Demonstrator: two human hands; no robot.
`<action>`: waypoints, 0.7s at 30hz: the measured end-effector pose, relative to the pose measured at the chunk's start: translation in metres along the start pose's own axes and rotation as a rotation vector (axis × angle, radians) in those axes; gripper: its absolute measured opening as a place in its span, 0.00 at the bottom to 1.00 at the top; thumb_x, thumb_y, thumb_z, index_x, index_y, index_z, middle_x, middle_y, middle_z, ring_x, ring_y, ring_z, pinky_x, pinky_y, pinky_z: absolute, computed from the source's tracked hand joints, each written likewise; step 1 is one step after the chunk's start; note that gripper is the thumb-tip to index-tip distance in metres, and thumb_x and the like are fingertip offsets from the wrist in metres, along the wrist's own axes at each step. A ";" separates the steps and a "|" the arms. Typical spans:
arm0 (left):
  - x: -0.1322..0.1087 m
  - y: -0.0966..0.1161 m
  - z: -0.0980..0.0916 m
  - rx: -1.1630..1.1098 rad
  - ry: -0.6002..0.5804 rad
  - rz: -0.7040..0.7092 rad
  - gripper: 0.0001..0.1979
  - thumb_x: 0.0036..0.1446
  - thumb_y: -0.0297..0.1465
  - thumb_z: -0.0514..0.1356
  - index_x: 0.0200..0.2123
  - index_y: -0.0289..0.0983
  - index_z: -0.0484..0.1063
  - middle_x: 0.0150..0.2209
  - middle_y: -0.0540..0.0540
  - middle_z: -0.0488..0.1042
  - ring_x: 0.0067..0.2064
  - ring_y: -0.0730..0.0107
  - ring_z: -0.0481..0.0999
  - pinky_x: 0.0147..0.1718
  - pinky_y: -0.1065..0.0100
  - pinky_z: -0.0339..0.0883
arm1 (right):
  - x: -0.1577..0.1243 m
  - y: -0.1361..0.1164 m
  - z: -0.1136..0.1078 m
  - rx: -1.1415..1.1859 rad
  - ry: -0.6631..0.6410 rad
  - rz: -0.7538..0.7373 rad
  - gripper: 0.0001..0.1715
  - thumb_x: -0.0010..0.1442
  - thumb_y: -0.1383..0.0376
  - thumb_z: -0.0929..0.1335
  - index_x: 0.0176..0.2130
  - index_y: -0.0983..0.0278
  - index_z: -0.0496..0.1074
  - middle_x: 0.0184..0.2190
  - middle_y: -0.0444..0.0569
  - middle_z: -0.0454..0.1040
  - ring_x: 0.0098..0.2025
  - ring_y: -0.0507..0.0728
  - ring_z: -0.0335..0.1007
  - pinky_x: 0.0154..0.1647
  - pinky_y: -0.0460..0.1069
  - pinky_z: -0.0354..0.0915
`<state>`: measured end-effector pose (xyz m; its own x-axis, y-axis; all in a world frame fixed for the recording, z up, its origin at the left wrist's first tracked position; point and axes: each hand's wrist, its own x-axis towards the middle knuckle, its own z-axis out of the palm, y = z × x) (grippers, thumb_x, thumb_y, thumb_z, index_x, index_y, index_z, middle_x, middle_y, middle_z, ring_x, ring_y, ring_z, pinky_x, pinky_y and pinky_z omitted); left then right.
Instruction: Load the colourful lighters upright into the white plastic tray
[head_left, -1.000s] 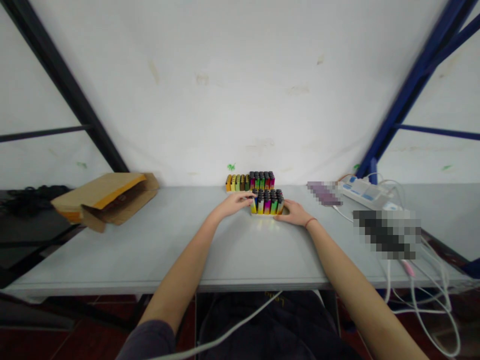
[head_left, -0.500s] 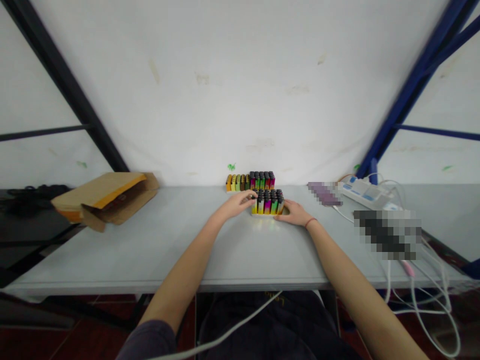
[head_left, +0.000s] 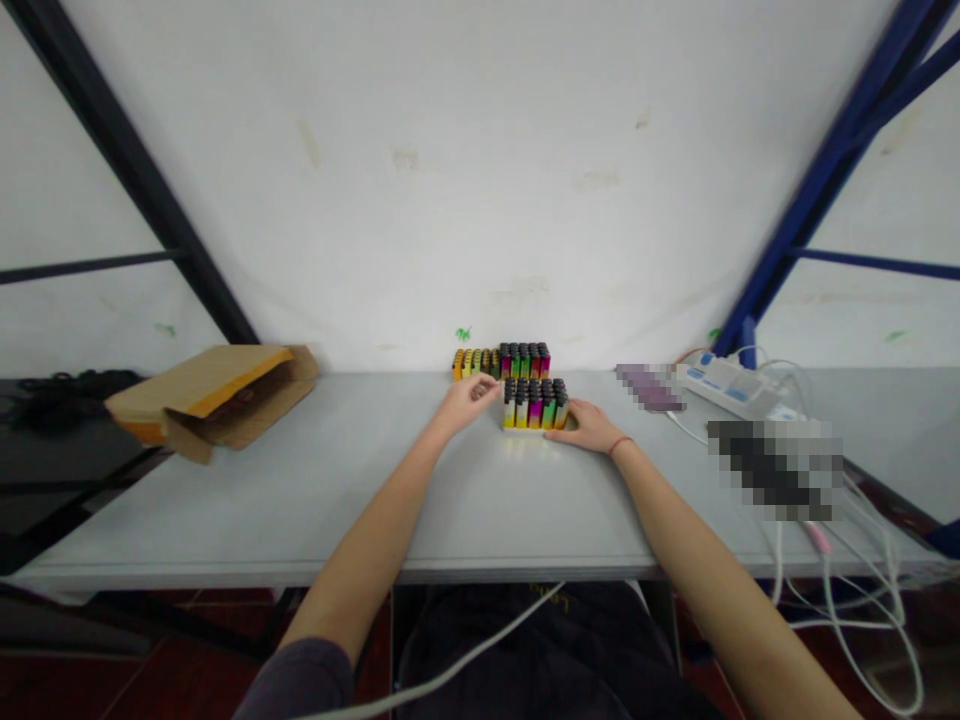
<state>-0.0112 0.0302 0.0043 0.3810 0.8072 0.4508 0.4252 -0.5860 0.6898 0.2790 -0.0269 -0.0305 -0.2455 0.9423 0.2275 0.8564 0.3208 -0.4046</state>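
Observation:
A white tray of lighters (head_left: 535,408) stands upright on the table, its several rows in yellow, white, magenta and green with black tops. My right hand (head_left: 589,427) grips its right end, thumb at the front lower corner and fingers along the side. Just left of the tray, my left hand (head_left: 471,398) hovers with fingers loosely curled and the thumb apart; nothing shows in it. Behind, against the wall, stand a block of dark-topped lighters (head_left: 525,358) and a block of yellow and olive lighters (head_left: 474,362), partly hidden by my left hand.
An opened cardboard box (head_left: 217,390) lies at the table's left. On the right are a purple pixelated item (head_left: 649,387), a white power strip (head_left: 731,385) and a dark pixelated item (head_left: 772,468). White cables (head_left: 829,600) hang over the right front edge of the table (head_left: 337,520).
My left hand has drawn away from the tray's left end, slightly up and to the left. The right hand stays on the tray.

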 end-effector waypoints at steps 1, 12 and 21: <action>0.000 -0.004 -0.001 0.011 0.037 -0.052 0.15 0.62 0.44 0.60 0.39 0.37 0.76 0.35 0.45 0.80 0.35 0.66 0.77 0.38 0.67 0.72 | 0.000 -0.001 -0.001 0.012 0.007 0.006 0.35 0.56 0.44 0.75 0.54 0.63 0.76 0.56 0.59 0.79 0.58 0.70 0.74 0.60 0.60 0.68; -0.002 -0.033 -0.015 0.326 0.019 -0.309 0.19 0.69 0.36 0.49 0.35 0.37 0.78 0.38 0.42 0.84 0.46 0.57 0.81 0.46 0.65 0.70 | -0.021 0.033 -0.043 0.064 -0.003 0.158 0.43 0.39 0.47 0.82 0.50 0.67 0.80 0.54 0.59 0.81 0.56 0.71 0.76 0.62 0.59 0.69; 0.001 -0.027 -0.010 0.543 -0.144 -0.333 0.20 0.71 0.34 0.47 0.42 0.37 0.78 0.44 0.40 0.84 0.47 0.58 0.81 0.48 0.65 0.70 | -0.044 0.077 -0.057 -0.029 0.083 0.419 0.28 0.50 0.48 0.79 0.42 0.65 0.81 0.44 0.59 0.84 0.49 0.69 0.80 0.52 0.57 0.74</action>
<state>-0.0308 0.0477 -0.0080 0.2473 0.9564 0.1554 0.8795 -0.2888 0.3783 0.3821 -0.0493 -0.0212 0.1624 0.9794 0.1200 0.8872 -0.0917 -0.4522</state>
